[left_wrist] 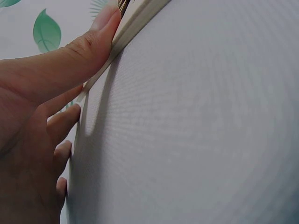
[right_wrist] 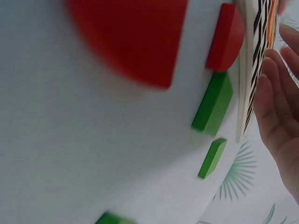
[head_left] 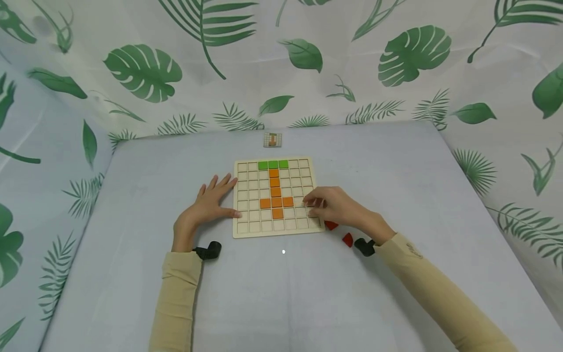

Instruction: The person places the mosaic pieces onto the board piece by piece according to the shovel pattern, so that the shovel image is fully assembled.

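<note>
A pale grid board (head_left: 255, 227) lies on the table, with three green squares (head_left: 273, 165) in its top row and several orange squares (head_left: 275, 192) forming a column with a crossbar. My left hand (head_left: 206, 205) rests at the board's left edge, thumb (left_wrist: 93, 44) on the rim and fingers spread. Over the board's right side is my right hand (head_left: 338, 205), fingers bent toward the thumb; whether it holds a piece cannot be told. In the right wrist view its fingers (right_wrist: 275, 88) are beside the board's edge.
A small pattern card (head_left: 272, 140) lies behind the board. Red pieces (head_left: 348, 239) lie near the right wrist. The right wrist view shows a large red piece (right_wrist: 135, 37), a smaller red one (right_wrist: 225, 39) and green blocks (right_wrist: 214, 105) beside the board. A leaf-patterned cloth hangs behind.
</note>
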The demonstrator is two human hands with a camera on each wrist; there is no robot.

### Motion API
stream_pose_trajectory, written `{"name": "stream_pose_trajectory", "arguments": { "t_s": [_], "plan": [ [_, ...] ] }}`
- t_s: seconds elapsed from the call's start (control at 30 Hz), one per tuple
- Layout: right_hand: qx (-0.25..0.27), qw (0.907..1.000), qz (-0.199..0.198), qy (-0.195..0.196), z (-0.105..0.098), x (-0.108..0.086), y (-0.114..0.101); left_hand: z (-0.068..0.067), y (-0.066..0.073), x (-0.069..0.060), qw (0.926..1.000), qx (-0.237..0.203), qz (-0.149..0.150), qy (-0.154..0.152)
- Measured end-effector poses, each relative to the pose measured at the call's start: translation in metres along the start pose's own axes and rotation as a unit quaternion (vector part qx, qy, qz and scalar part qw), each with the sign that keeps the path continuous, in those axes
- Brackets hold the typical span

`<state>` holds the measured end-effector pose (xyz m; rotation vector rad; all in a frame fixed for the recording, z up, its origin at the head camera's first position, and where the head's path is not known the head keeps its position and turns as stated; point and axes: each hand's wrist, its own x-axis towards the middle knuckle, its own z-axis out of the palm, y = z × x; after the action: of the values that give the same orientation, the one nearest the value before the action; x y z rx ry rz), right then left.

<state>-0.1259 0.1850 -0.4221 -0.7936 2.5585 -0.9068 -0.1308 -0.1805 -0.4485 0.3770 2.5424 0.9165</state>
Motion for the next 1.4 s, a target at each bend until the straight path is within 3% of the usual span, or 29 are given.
{"name": "stream_pose_trajectory", "arguments": {
  "t_s": [0.93,1.4],
  "plan": [
    [-0.049,0.994,0.089,0.04,-0.028,-0.018,0.038,0.0,-0.004,0.001,1.0,0.004,-0.005,0.0],
    [-0.079,0.9924,0.089,0.034,-0.027,-0.017,0.043,0.001,-0.004,0.002,1.0,0.008,-0.004,0.002]
  ]
}}
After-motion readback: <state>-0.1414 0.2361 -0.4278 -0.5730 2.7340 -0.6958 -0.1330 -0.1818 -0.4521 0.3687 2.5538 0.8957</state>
